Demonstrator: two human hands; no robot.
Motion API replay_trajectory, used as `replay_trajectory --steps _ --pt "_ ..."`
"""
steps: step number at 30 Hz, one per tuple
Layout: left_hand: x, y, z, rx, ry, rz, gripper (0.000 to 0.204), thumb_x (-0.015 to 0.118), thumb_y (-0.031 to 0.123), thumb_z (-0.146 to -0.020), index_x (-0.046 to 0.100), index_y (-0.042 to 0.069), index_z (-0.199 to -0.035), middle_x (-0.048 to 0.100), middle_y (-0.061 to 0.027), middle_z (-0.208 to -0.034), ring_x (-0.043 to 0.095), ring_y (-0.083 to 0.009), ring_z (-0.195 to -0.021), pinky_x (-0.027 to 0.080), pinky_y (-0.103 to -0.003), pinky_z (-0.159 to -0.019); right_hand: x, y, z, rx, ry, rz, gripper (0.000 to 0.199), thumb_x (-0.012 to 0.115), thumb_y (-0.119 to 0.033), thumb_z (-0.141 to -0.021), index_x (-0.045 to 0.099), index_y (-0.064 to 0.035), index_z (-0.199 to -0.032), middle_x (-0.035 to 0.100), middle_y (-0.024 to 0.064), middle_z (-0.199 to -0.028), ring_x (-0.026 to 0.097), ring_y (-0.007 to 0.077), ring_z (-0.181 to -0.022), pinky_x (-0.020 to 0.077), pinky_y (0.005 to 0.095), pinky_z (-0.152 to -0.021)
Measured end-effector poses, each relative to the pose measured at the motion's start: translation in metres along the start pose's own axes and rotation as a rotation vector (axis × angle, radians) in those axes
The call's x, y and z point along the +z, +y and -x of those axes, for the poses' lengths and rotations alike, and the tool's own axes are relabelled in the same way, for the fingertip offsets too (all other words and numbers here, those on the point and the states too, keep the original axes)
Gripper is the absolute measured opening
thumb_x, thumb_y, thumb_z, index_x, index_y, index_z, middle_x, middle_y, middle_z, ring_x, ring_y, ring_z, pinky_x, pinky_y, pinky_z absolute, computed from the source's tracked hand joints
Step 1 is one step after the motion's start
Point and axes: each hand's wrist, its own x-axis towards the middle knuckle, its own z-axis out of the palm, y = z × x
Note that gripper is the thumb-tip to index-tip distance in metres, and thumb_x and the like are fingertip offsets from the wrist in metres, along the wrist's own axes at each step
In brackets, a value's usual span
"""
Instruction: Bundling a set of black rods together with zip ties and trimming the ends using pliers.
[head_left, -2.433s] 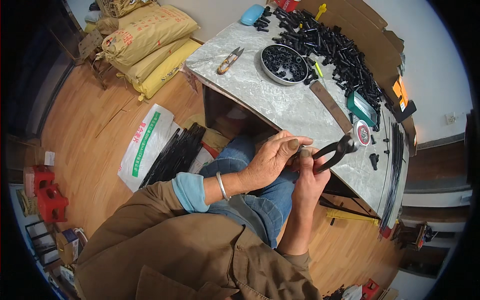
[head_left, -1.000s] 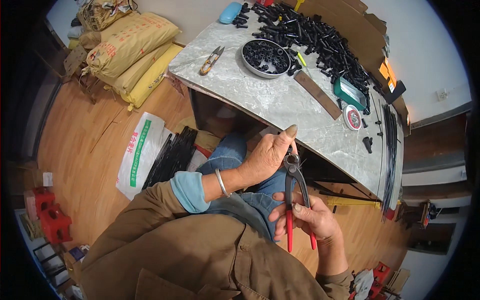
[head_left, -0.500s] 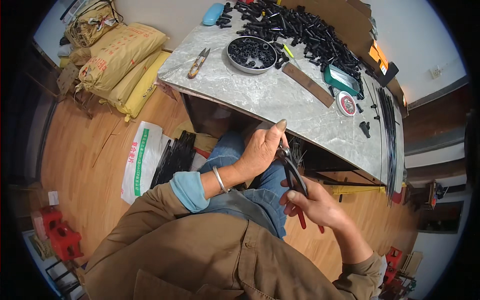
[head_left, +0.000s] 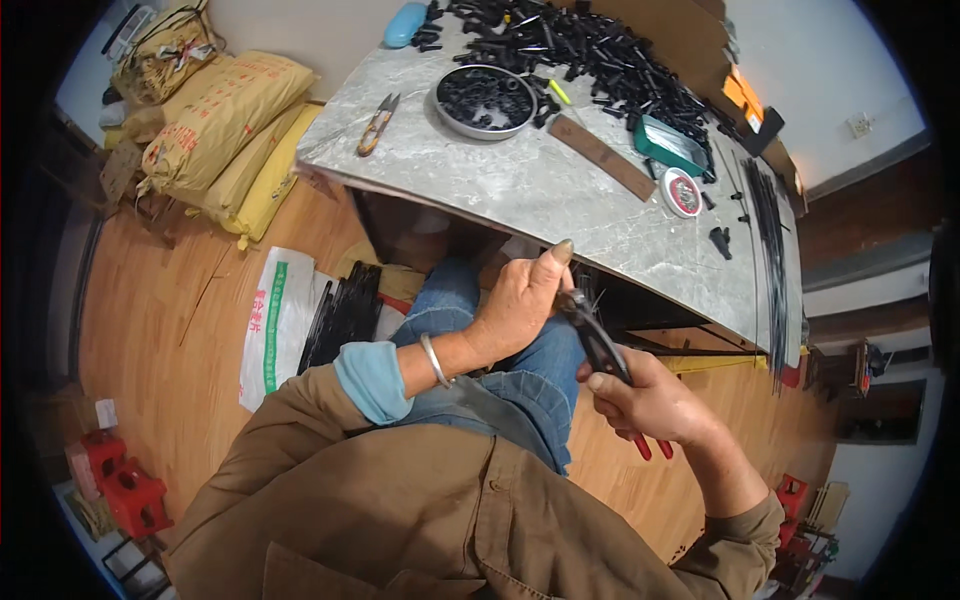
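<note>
My right hand (head_left: 650, 400) grips red-handled pliers (head_left: 600, 350) with dark jaws, held over my lap below the table edge. The jaws point up toward my left hand (head_left: 520, 300), which pinches something small and dark at the jaw tips; what it is I cannot make out. My left wrist wears a silver bangle (head_left: 434, 360). Both hands are over my blue jeans.
A grey marble table (head_left: 560, 190) holds a round dish of black parts (head_left: 484, 100), a heap of black tubes (head_left: 590, 45), small snips (head_left: 375, 125), a brown strip (head_left: 605, 155), a green tray (head_left: 670, 145) and a round tin (head_left: 683, 192). Yellow sacks (head_left: 225, 125), a white bag (head_left: 270, 325) and black rods (head_left: 345, 315) lie on the wooden floor.
The pliers swung from raised at the table edge down into my lap, handles now toward my right. My left hand stayed at the jaws. The view shifted.
</note>
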Motion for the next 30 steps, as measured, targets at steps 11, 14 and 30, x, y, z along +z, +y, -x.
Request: replay_trajectory --steps 11,14,30 --pt "-0.065 0.134 -0.024 0.622 0.429 -0.026 0.047 0.028 0.038 -0.103 0.053 0.001 -0.115 0.035 0.0048 -0.062 0.033 -0.0040 -0.053 0.028 -0.019 -0.048 -0.062 0.011 -0.082 -0.481 0.766 0.887 0.037 0.061 -0.035 -0.087 0.053 -0.0011 -0.099 0.063 0.0239 -0.078 0.061 0.0419 -0.077 0.0466 0.0469 -0.066" --pt "-0.161 0.195 -0.005 0.649 0.459 0.080 0.043 0.036 0.034 -0.102 0.051 -0.003 -0.119 0.031 0.0050 -0.062 0.031 -0.0036 -0.050 0.027 -0.019 -0.045 -0.107 0.023 -0.107 -0.537 0.911 1.023 0.045 0.065 -0.043 -0.082 0.054 -0.0016 -0.098 0.064 0.0222 -0.081 0.063 0.0394 -0.078 0.0483 0.0463 -0.067" --pt "-0.319 -0.283 0.046 -0.218 0.550 -1.163 0.036 0.041 0.029 -0.098 0.054 -0.005 -0.099 0.058 -0.0326 -0.094 0.053 -0.0504 -0.091 0.041 -0.051 -0.076 -0.294 0.080 -0.106 -0.591 1.690 1.015 0.015 0.067 -0.021 -0.078 0.063 -0.0078 -0.085 0.061 0.0117 -0.083 0.058 0.0303 -0.079 0.0462 0.0402 -0.071"
